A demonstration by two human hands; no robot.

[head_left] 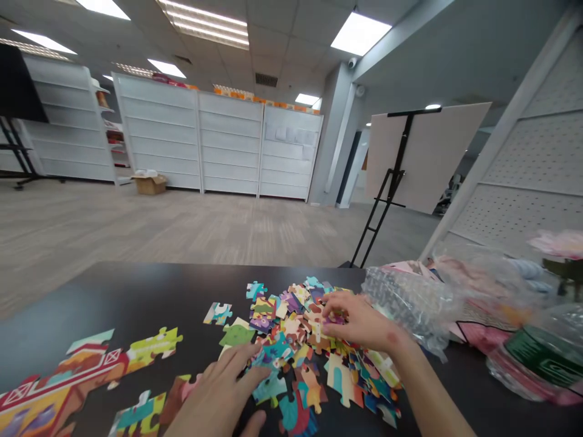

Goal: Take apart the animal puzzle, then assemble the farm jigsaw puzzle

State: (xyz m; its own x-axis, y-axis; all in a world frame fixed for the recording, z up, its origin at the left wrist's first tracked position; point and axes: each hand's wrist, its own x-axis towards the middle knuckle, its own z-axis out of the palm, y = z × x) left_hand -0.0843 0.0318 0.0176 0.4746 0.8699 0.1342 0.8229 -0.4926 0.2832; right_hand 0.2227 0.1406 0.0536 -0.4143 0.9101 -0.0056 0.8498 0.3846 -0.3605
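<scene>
Here the pile of puzzle pieces [314,346] stretches diagonally from far-left to near-right.

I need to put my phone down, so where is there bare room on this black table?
The far left of the black table is bare, bordered by its back edge, the joined puzzle section and the loose piece pile. The middle is crowded by the pile and both hands; the right holds plastic bags and a bottle.

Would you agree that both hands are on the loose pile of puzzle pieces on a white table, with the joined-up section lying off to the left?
Not quite: the table is black, not white, as the head view shows. The rest holds: left hand and right hand rest on the loose pile of puzzle pieces, and the joined-up section lies to the left.
</scene>
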